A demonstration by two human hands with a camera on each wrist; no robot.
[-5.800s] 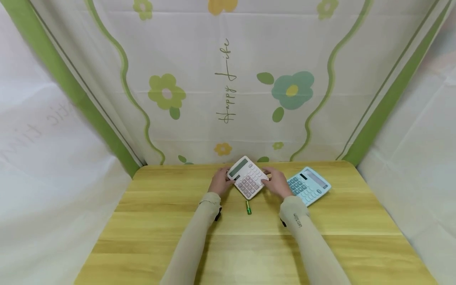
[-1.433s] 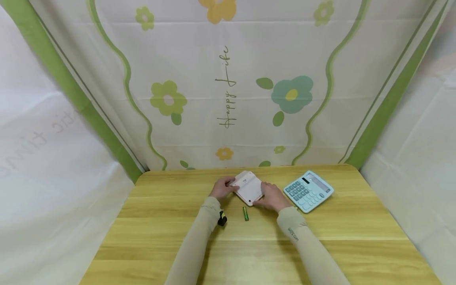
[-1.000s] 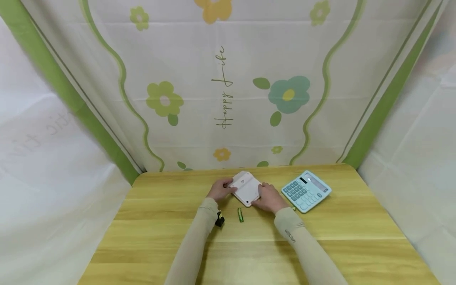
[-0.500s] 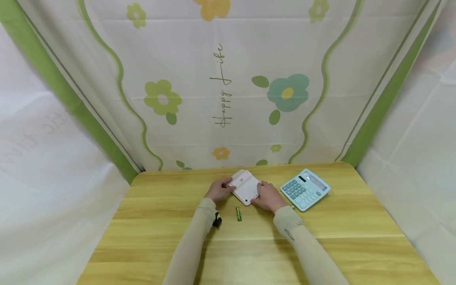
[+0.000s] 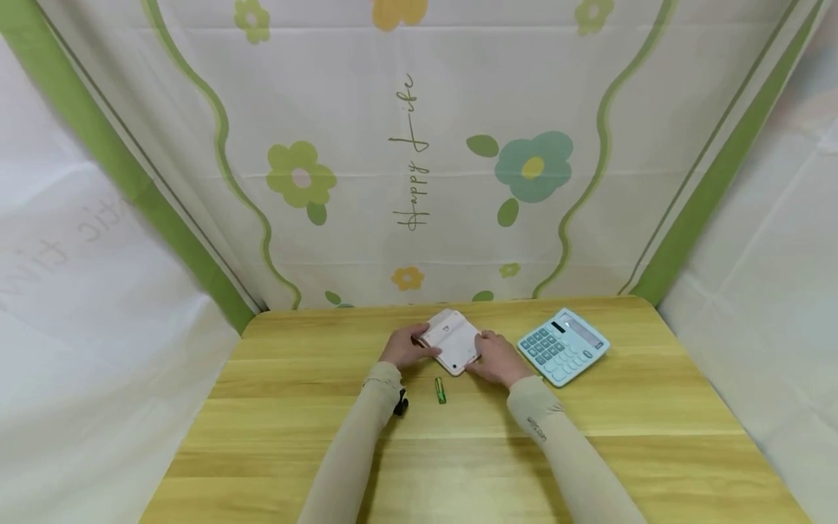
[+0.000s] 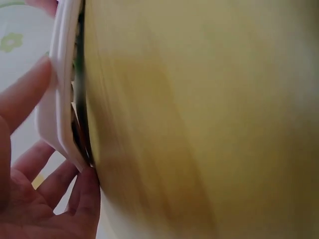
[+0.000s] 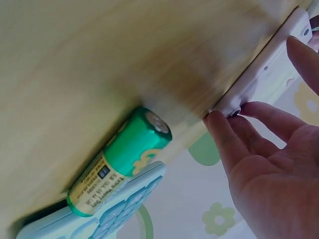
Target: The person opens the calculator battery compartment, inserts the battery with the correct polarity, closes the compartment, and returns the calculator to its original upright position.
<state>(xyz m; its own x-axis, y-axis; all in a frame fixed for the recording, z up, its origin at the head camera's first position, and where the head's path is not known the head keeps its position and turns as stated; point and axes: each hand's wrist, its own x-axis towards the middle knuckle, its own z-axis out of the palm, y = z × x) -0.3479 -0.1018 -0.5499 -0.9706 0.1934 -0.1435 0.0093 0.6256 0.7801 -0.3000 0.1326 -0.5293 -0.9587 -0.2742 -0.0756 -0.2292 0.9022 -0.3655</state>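
Left hand [image 5: 404,348]: fingers gripping left edge of pale calculator [image 5: 456,343]. Curtain [image 5: 445,116], behind it: "Happy Life". Green battery [image 5: 441,391]: loose, nearside of it. Pale calculator: already back-up, logo [image 5: 447,328] unreadable; both batteries outside, seemingly unfinished. Right hand [image 5: 500,359]: fingers gripping its right edge. Second battery [image 7: 118,163], right of it: apparently "Extra Heavy Duty". Blue calculator [image 5: 564,348], farther right: face-up.

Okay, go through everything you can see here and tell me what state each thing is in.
White calculator, face down, held.
Blue calculator, face up, keys showing.
Left battery, loose, lying on its side.
Right battery, lying on its side by the blue calculator.
Left hand, gripping the white calculator.
Right hand, gripping the white calculator.
Cloth, hanging, creased.
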